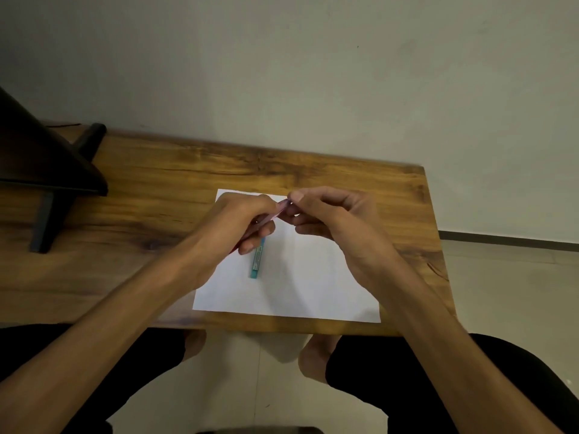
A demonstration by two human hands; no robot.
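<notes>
Tabletop [156, 189], one: near edge at 6 o'clock, right edge at 3 o'clock, bare wood toward 9.
White sheet [297, 277], one, close to the near edge.
Teal stick [257, 261], one, on the sheet, far end hidden under my left hand [238, 220].
Pink stick [275, 214], one, mostly hidden, over the sheet's far part: left hand curled round it, right hand [332, 217] pinching its tip.
Dark stand [47, 170], one, at 10 o'clock, cut off.

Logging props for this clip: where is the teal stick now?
Head view: the teal stick lies flat on the paper, left of its middle, its far end hidden behind the left hand.
</notes>
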